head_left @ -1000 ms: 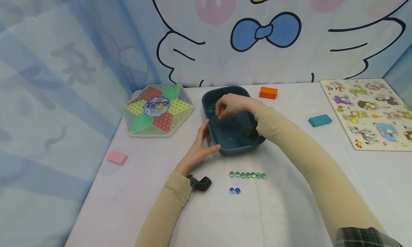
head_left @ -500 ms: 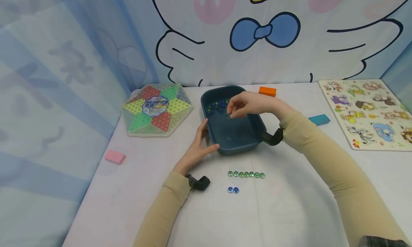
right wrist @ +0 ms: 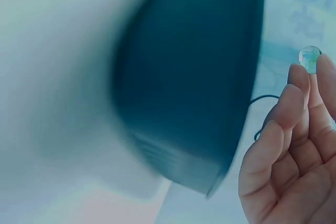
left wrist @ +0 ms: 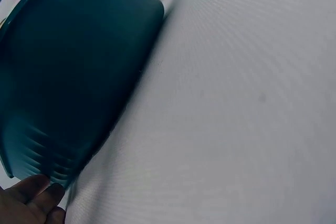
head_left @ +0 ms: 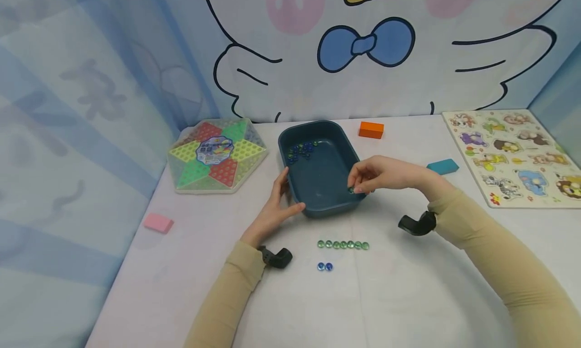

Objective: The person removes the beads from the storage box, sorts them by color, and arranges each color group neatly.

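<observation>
A dark blue tub [head_left: 338, 204] stands mid-table with several blue and green marbles [head_left: 299, 150] in its far left corner. My right hand [head_left: 363, 179] hovers over the tub's near right rim and pinches one green marble [head_left: 350, 190] [right wrist: 310, 57] in its fingertips. My left hand [head_left: 281, 201] holds the tub's near left corner, thumb along the front wall; its fingers [left wrist: 31, 200] show below the tub [left wrist: 79, 72]. In front of the tub lie a row of green marbles [head_left: 343, 245] and two blue marbles [head_left: 324, 267].
A hexagonal Chinese checkers board [head_left: 216, 155] lies left of the tub. An orange block [head_left: 370, 129], a teal block [head_left: 442, 166] and a pink block [head_left: 158, 223] are scattered about. An animal puzzle board [head_left: 513, 154] lies at the right edge.
My right hand has drawn back from the marble pile in the tub's far left corner to the near right rim, carrying one green marble. The left hand has stayed on the tub.
</observation>
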A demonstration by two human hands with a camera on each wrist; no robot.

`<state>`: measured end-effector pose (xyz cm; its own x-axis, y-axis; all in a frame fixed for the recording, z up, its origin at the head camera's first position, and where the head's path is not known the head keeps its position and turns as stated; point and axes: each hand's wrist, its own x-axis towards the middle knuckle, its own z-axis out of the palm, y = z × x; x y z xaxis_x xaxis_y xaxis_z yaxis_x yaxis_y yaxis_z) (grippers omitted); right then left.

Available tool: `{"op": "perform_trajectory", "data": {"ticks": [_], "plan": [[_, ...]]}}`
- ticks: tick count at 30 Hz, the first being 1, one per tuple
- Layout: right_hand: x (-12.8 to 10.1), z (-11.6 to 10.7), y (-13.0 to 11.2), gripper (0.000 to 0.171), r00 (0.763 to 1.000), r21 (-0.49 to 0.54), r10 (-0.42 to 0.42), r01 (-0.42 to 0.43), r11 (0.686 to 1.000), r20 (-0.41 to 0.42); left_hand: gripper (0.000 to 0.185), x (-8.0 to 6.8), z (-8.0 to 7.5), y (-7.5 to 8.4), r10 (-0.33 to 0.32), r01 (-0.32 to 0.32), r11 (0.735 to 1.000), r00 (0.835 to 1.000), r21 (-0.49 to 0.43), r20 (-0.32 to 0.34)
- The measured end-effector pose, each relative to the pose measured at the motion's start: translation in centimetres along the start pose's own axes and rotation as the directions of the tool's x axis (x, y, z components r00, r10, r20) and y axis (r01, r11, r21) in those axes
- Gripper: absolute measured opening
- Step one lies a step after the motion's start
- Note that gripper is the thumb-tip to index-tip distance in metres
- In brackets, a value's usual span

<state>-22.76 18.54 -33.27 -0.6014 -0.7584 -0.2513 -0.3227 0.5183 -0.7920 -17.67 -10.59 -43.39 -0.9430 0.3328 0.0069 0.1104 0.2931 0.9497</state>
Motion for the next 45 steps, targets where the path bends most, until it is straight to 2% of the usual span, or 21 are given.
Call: {"op": "perform_trajectory", "data": {"ticks": [5, 10, 13, 15, 22, 28, 35, 37, 45], "plan": [[-1.7, 1.1, 0.9, 0.013, 1.0, 0.005, 0.013, -0.013, 1.0, 0.006, 0.092, -0.1, -0.2, 0.4, -0.01, 0.01, 1.0, 1.0, -0.005, 0.015], [-3.2, 2.0, 1.4, 0.012, 0.999, -0.035, 0.034, -0.033, 0.999, 0.022, 0.091, -0.9, -0.3, 2.5, -0.014, 0.014, 1.0, 0.999, -0.009, 0.033], [-3.9, 2.4, 1.7, 0.012, 0.998, -0.054, 0.054, -0.052, 0.997, 0.032, 0.091, -1.2, -0.4, 3.1, -0.013, 0.014, 1.0, 0.999, -0.01, 0.038], [-4.2, 2.6, 2.0, 0.012, 0.997, -0.057, 0.064, -0.062, 0.996, 0.044, 0.091, -1.2, -0.4, 3.0, -0.016, 0.017, 1.0, 0.999, -0.018, 0.035], [-4.8, 4.1, 3.3, 0.011, 0.993, -0.058, 0.05, -0.044, 0.997, 0.104, 0.092, 0.0, -0.2, 0.0, 0.011, -0.011, 1.0, 1.0, -0.001, 0.005], [-4.6, 5.2, 3.9, 0.008, 0.989, -0.078, 0.04, -0.029, 0.997, 0.145, 0.092, -0.1, -0.1, 0.1, 0.013, -0.013, 1.0, 1.0, 0.0, 0.001], [-4.2, 5.7, 3.9, 0.007, 0.988, -0.106, 0.03, -0.014, 0.994, 0.151, 0.092, 0.1, 0.0, 0.0, 0.002, -0.002, 1.0, 1.0, 0.014, -0.003], [-4.1, 5.8, 3.8, 0.007, 0.988, -0.122, 0.03, -0.011, 0.992, 0.152, 0.092, 0.0, -0.1, 0.3, -0.005, 0.005, 1.0, 1.0, 0.008, 0.004], [-3.7, 6.2, 3.9, 0.009, 0.986, -0.12, 0.075, -0.057, 0.991, 0.152, 0.09, -1.1, -0.2, 3.2, -0.032, 0.031, 0.999, 0.999, 0.005, 0.031]]}}
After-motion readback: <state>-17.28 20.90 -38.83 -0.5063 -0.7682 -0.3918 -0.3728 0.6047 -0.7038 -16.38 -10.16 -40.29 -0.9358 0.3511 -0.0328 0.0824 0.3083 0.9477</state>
